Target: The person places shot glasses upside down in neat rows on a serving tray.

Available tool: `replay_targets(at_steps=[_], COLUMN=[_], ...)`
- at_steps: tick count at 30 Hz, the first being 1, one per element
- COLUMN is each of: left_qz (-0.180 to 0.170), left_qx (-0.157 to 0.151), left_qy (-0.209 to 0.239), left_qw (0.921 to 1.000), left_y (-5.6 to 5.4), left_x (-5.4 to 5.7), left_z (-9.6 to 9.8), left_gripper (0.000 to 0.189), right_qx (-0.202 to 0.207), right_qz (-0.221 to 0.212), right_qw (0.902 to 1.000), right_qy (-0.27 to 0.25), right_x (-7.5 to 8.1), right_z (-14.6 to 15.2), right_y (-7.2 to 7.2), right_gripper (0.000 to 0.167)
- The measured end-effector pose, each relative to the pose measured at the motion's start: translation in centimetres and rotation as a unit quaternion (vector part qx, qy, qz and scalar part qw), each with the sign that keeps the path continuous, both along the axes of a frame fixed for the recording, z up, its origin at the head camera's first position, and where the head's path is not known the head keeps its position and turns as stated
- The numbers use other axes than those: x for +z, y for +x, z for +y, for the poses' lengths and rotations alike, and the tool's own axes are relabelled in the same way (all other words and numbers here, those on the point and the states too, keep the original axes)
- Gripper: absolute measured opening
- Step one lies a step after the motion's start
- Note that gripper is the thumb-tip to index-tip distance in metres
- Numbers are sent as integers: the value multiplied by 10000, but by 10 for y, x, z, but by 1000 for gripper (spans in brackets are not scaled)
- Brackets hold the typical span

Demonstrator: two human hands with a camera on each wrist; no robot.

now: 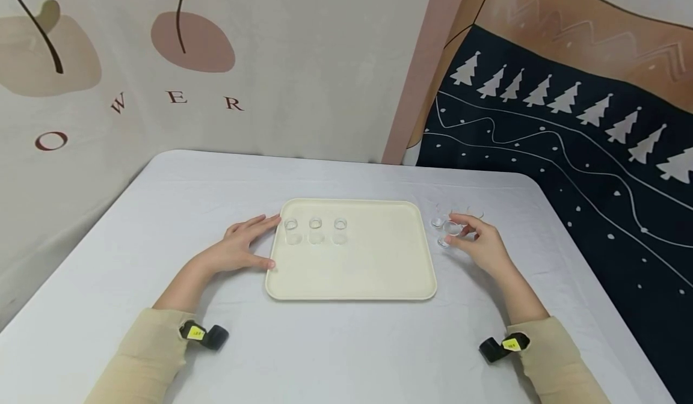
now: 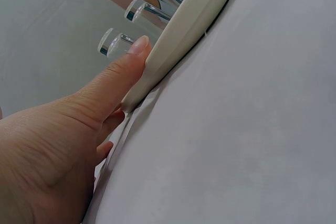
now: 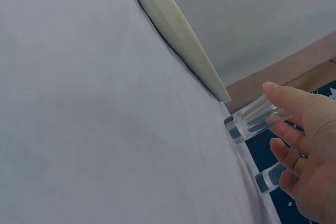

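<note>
Three small clear shot glasses [image 1: 316,230] stand in a row at the far left of a cream tray [image 1: 373,260]. In the left wrist view, the thick bases of these glasses [image 2: 137,11] point up, away from the tray. My left hand [image 1: 240,247] touches the tray's left edge with spread fingers, the thumb on the rim. Right of the tray, my right hand [image 1: 480,244] pinches a shot glass [image 3: 254,119] near its mouth between thumb and fingers, thick base down. Whether this base touches the table cannot be told. Another glass [image 3: 270,177] is partly hidden by the fingers.
More clear glasses [image 1: 437,219] stand beside and behind my right hand, partly covered by it. A white cloth covers the table [image 1: 335,344]. Patterned hangings [image 1: 325,91] rise behind the table's far edge and along its right side.
</note>
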State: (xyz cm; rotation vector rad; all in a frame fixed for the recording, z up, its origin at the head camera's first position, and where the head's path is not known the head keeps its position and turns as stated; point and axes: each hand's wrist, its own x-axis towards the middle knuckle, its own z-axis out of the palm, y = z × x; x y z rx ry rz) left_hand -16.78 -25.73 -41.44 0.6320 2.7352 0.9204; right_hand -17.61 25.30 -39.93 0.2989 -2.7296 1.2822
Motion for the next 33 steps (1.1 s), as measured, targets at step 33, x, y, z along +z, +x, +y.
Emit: replay_targets(at_steps=[33], left_qz=[1], left_qx=[33], left_qy=[16], left_qw=[10000], left_y=[2], left_x=[2], left_z=[1], left_gripper=[103], right_qx=[-85], right_qz=[-229], right_qw=[9993], right_qy=[280], right_x=[-21], right_z=[4], right_y=[-3], right_gripper=[40])
